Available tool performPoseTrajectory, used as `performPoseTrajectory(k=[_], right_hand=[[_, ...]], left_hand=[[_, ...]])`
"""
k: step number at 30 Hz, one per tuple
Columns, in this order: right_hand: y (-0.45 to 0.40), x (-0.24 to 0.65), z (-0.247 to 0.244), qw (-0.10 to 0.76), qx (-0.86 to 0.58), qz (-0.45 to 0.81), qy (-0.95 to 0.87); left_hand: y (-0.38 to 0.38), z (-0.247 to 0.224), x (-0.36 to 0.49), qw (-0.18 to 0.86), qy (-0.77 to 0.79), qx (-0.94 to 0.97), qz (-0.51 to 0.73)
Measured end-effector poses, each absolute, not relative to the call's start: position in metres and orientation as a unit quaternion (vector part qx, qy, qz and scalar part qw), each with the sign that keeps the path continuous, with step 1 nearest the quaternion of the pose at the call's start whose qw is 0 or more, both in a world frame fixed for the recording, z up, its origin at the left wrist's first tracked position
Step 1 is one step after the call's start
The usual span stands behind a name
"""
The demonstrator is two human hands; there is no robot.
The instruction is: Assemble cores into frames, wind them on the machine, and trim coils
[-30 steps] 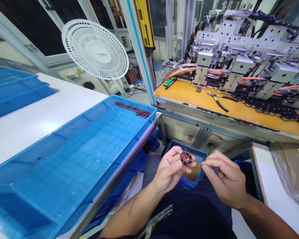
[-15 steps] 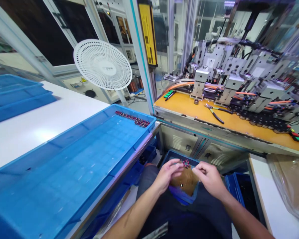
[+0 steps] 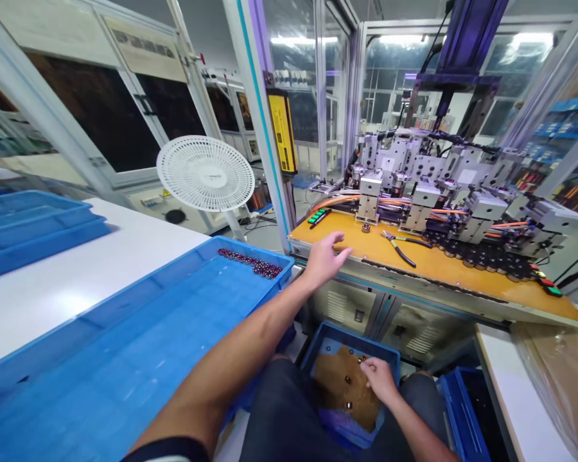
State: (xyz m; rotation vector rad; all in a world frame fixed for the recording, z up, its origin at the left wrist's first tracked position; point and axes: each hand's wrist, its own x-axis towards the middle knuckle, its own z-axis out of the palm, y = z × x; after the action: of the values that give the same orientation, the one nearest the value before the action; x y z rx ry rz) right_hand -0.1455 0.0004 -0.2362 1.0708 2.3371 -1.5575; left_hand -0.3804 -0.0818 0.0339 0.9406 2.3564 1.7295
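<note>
My left hand [image 3: 324, 260] reaches out over the front edge of the orange-topped bench [image 3: 347, 239], its thumb and fingers apart and nothing seen between them. Low in front of me, my right hand [image 3: 378, 378] is over a blue bin [image 3: 324, 333] between my knees, with fingertips pinched together. Small dark and metallic parts show at those fingertips; whether one is gripped I cannot make out. Inside the bin lies a brown sheet [image 3: 334, 375] with a few small metal pieces [image 3: 349, 405] on it. A small round metal part [image 3: 365, 228] stands on the bench beyond my left hand.
A long blue tray [image 3: 139, 321] on the left holds a row of small dark-red ring parts [image 3: 250, 262] at its far end. Pliers [image 3: 399, 249], a fixture machine [image 3: 424, 199] and dark round parts [image 3: 481, 253] occupy the bench. A white fan [image 3: 207, 173] stands behind.
My left hand has left the bin and moved up and forward to the bench edge. My right hand has lowered to the bin. The pink-and-black ring between my hands is no longer clearly seen.
</note>
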Motion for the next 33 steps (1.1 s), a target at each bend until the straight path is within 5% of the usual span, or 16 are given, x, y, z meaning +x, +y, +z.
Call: performPoseTrajectory(k=[9, 17, 19, 23, 33], right_hand=[[-0.010, -0.103, -0.172, -0.100, 0.256, -0.523, 0.807], [0.001, -0.064, -0.011, -0.330, 0.150, -0.417, 0.833], [-0.001, -0.064, 0.029, -0.407, 0.017, -0.212, 0.888], [-0.014, -0.084, 0.059, -0.317, -0.150, -0.017, 0.936], [-0.040, -0.075, 0.046, -0.274, -0.173, -0.160, 0.933]], left_hand=[[0.034, 0.068, -0.411, 0.072, 0.800, 0.293, 0.518], [-0.087, 0.043, -0.314, 0.099, 0.705, 0.377, 0.593], [-0.125, 0.027, -0.274, 0.113, 0.603, 0.397, 0.683], [-0.175, 0.005, -0.222, 0.112, 0.551, 0.388, 0.731], [-0.206, -0.004, -0.213, 0.136, 0.502, 0.353, 0.778]])
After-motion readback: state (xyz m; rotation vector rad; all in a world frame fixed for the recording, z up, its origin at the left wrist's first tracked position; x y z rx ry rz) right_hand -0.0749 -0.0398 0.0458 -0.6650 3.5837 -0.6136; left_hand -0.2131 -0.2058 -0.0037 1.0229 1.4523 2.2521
